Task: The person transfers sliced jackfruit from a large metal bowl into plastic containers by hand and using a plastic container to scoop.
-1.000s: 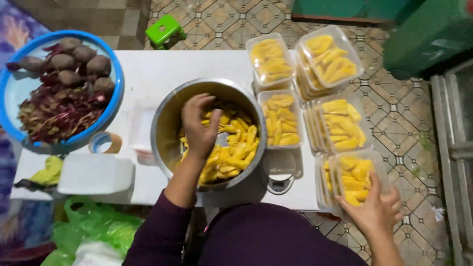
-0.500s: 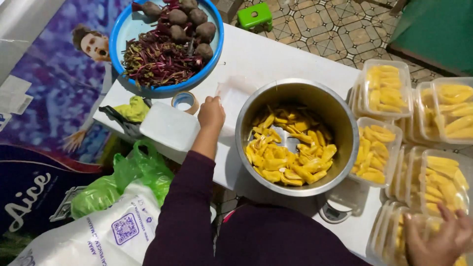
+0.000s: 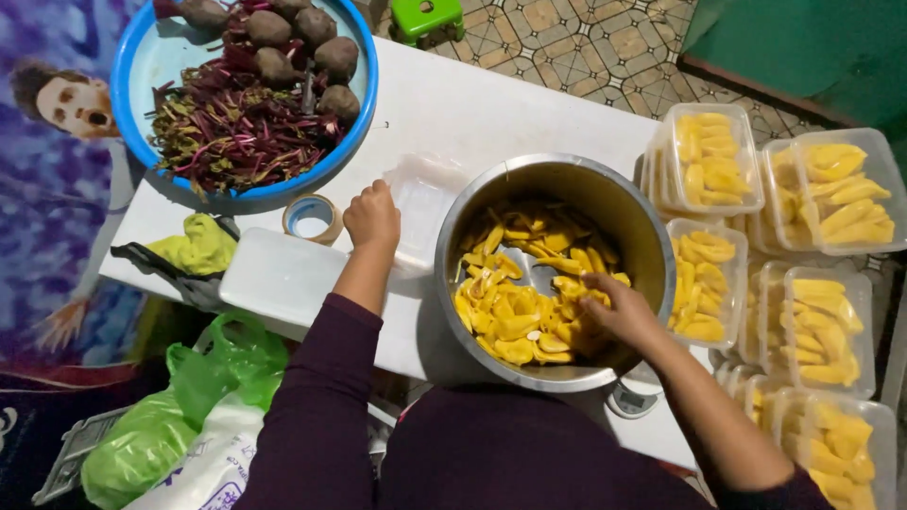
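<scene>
Here, a white rectangular tabletop [image 3: 491,104] stands on a floor of patterned brown-and-cream tiles [image 3: 586,47], with a small green plastic stool [image 3: 427,17] beyond its far edge and a dark green panel [image 3: 803,47] at the upper right. The left hand [image 3: 372,215] is curled into a loose fist over the edge of a clear empty plastic container [image 3: 423,203] lying on the table, fingers folded onto its rim; how firmly it grips cannot be told. The right hand [image 3: 619,312] is inside the large round steel bowl [image 3: 557,184], its fingers bent down among the yellow sliced fruit pieces [image 3: 510,307] and closed around some of them. This bowl sits near the middle of the table, close to its front edge, with a small white scale [image 3: 631,400] just beside its near rim. To the right stand clear plastic trays filled with yellow fruit [image 3: 817,312], packed close together in rows. At the far left corner rests a round blue plastic basin [image 3: 151,71] holding dark beetroots and purple-red stalks [image 3: 255,104]. Just in front of it lies a roll of tape [image 3: 313,218], then a white rectangular plastic lid [image 3: 282,276] and a crumpled yellow-green cloth [image 3: 196,246]. Below the table's left side sit green plastic bags [image 3: 179,416] and a white sack [image 3: 203,472], against a colourful printed sheet [image 3: 47,189].
</scene>
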